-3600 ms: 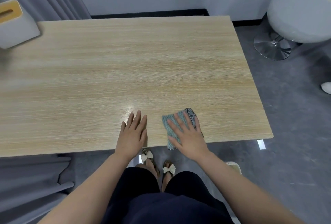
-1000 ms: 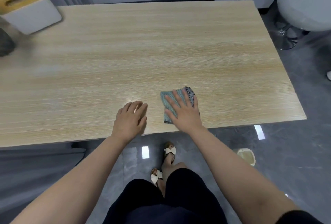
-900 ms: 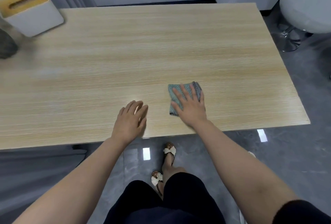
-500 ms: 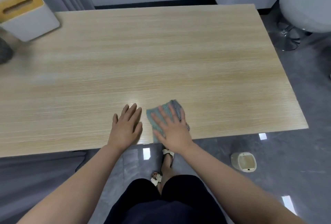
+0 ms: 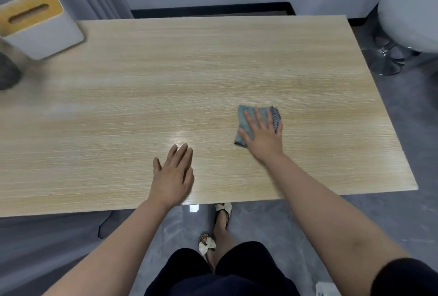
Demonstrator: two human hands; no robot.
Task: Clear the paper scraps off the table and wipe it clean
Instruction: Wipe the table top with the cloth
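Note:
A folded grey-green cloth (image 5: 243, 118) lies on the light wooden table (image 5: 189, 82), right of the middle. My right hand (image 5: 263, 134) presses flat on the cloth with its fingers spread and straight. My left hand (image 5: 174, 175) rests flat on the bare tabletop near the front edge, fingers straight and close together. No paper scraps show on the table.
A white tissue box with a yellow slotted lid (image 5: 35, 25) stands at the table's far left corner. A dark grey object (image 5: 8, 73) sits at the left edge. A white stool on a chrome base (image 5: 403, 23) stands to the right. Grey curtains hang on the left.
My right hand has slid the cloth away from the front edge, to the right and farther onto the table. My left hand stays flat near the front edge.

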